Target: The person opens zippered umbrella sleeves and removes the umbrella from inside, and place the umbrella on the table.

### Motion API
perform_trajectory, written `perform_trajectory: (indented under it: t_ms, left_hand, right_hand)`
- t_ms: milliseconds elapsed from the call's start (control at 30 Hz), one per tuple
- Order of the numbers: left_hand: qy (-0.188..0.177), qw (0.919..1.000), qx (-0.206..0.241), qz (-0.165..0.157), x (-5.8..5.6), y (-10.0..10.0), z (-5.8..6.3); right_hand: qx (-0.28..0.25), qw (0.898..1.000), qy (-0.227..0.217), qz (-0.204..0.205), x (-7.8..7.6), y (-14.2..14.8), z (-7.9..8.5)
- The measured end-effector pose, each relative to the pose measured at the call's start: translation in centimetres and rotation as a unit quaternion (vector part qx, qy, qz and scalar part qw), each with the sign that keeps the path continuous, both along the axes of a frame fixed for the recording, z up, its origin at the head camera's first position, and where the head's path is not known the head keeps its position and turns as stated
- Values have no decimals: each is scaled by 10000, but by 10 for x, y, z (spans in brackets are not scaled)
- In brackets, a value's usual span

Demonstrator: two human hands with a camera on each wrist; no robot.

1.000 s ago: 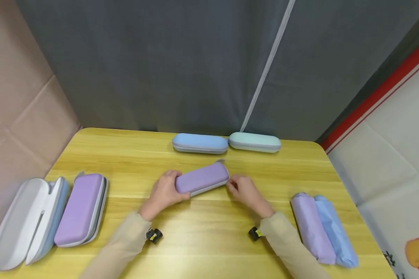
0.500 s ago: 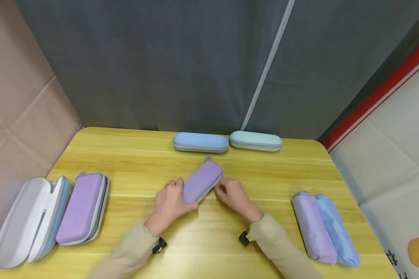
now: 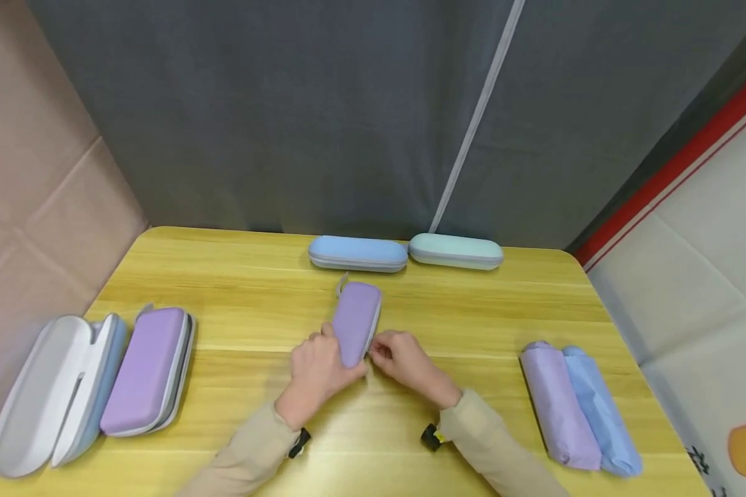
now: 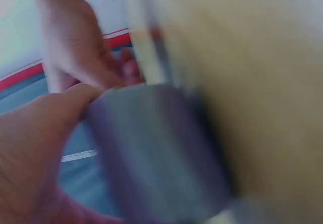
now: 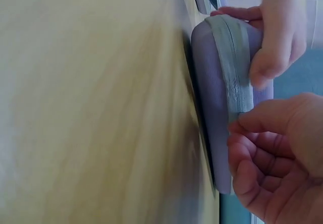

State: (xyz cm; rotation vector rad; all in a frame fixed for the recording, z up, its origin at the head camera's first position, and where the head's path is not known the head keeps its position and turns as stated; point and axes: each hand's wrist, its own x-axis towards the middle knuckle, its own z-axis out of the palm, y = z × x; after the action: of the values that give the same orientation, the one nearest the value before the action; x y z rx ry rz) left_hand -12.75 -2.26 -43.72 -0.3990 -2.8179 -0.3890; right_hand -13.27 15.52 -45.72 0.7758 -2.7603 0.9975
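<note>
A purple zip case [image 3: 357, 321] stands near the middle of the wooden table, tilted toward the back, its grey zipper side facing right. My left hand [image 3: 320, 373] grips its near end, the thumb along the near right corner. My right hand [image 3: 407, 359] is at the zipper side. In the right wrist view, thumb and forefinger pinch at the grey zipper band [image 5: 234, 67]; the zipper pull is hidden by the fingers. A grey loop [image 3: 342, 283] sticks out at the far left end. The left wrist view is blurred, with the case's near end [image 4: 156, 153] filling the middle.
A blue case [image 3: 357, 254] and a mint case [image 3: 456, 251] lie along the back edge. At left are a larger purple case [image 3: 143, 373] and an open blue case with white lining [image 3: 31, 407]. Purple [image 3: 559, 407] and blue [image 3: 601, 411] rolled fabric bundles lie at right.
The purple case has turned counterclockwise, from lying slantwise to pointing nearly straight back. My left hand has moved right; my right hand has moved left and nearer, along the zipper side.
</note>
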Motion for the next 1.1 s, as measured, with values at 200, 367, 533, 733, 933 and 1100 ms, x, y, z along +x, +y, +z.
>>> perform_trajectory:
  t_ms: [200,367,533,733,933,1100]
  left_hand:
    - [-1230,9831,-233,-1333,-46,-9,42]
    - [-807,9312,-1047,-3397,-108,-11,47]
    - [-448,8694,-2432,-4278,-129,1,44]
    - [-110,8400,-3068,-4474,-138,4,45]
    - [-611,8569,-2888,-4226,-143,-8,45]
    - [-1035,8742,-2359,-4115,-145,-24,41]
  right_hand:
    - [69,9998,98,-129,-2,2,0]
    - [125,9999,43,-92,-3,2,-1]
    - [277,9995,-126,-85,-4,1,2]
    - [342,9991,-239,17,-5,0,4]
    - [396,9989,-254,40,-2,7,6]
    - [429,9985,-302,136,5,15,9]
